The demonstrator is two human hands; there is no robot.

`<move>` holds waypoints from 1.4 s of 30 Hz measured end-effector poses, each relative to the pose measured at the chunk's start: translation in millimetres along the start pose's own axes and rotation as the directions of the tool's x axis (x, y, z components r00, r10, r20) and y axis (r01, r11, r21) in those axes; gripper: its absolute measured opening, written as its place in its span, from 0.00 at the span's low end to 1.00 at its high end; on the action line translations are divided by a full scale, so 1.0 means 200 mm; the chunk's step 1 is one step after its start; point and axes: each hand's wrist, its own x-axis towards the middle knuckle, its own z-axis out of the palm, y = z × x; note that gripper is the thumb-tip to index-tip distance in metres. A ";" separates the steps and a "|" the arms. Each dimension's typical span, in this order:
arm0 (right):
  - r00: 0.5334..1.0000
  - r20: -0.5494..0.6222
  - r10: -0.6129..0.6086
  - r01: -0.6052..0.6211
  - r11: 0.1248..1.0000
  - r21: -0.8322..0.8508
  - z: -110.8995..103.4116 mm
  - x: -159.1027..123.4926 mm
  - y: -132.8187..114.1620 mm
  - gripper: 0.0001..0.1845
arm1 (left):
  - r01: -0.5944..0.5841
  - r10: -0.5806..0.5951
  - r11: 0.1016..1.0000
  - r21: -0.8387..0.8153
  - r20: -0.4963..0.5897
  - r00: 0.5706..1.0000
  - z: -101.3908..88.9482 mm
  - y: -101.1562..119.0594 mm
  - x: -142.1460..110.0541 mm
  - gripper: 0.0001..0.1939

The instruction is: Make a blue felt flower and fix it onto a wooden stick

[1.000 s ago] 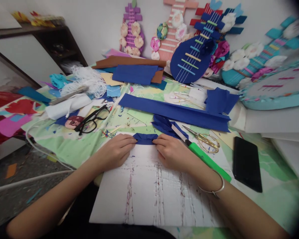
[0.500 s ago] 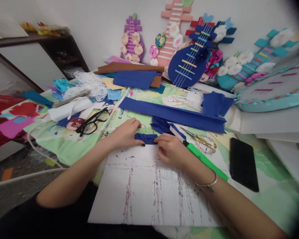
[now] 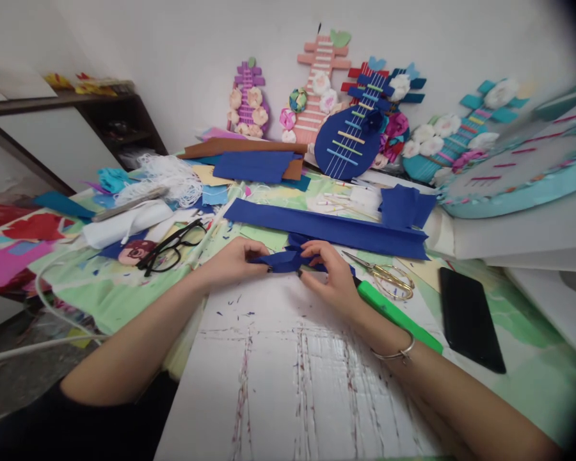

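Between my hands is a small strip of dark blue paper [image 3: 284,261], raised a little at the far edge of a scored white board [image 3: 269,371]. My left hand [image 3: 235,261] pinches its left end between thumb and fingers. At the other end, my right hand [image 3: 329,272] grips it with the thumb below and the fingers bent over the top. More blue paper lies just behind, partly hidden by my right hand. A green-handled cutter [image 3: 398,317] rests by my right wrist, and gold-handled scissors [image 3: 388,278] lie beyond it.
A long folded blue strip [image 3: 326,227] crosses the table behind my hands. Black glasses [image 3: 170,250] and white string [image 3: 168,182] are to the left, a black phone [image 3: 470,320] to the right. Decorated paper lutes, including a blue one [image 3: 348,144], lean against the wall.
Both hands have taken hold of the small blue strip and lifted it slightly from the board. The right fingers have risen over its end. The camera view has tilted up a little.
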 end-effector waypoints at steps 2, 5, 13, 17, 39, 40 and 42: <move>0.994 0.037 0.107 -0.111 0.985 0.131 0.01 0.00 0.01 0.21 | -0.009 0.012 0.999 -0.052 0.040 0.999 0.01 0.01 -0.01 0.07; 0.968 0.126 0.216 -0.244 0.926 0.288 0.03 0.00 0.02 0.27 | -0.030 0.039 0.995 -0.094 0.096 0.995 0.04 0.02 -0.01 0.08; 0.899 0.258 0.355 -0.433 0.810 0.395 0.04 0.00 0.04 0.10 | -0.052 0.077 0.977 -0.205 0.119 0.990 0.09 0.00 0.00 0.08; 0.901 0.203 0.384 -0.434 0.821 0.372 0.04 0.00 0.04 0.09 | -0.049 0.064 0.982 -0.183 0.073 0.995 0.11 0.01 0.00 0.10; 0.837 0.340 0.428 -0.537 0.526 0.660 -0.02 0.01 -0.02 0.10 | 0.003 0.007 0.803 -0.596 0.015 1.000 0.12 0.02 0.00 0.10; 0.837 0.344 0.425 -0.537 0.521 0.664 -0.02 0.01 -0.02 0.09 | 0.006 0.011 0.777 -0.630 0.023 1.000 0.12 0.02 0.00 0.09; 0.841 0.358 0.406 -0.533 0.503 0.680 -0.02 0.01 -0.02 0.07 | 0.010 0.017 0.735 -0.677 0.033 0.999 0.13 0.02 0.00 0.08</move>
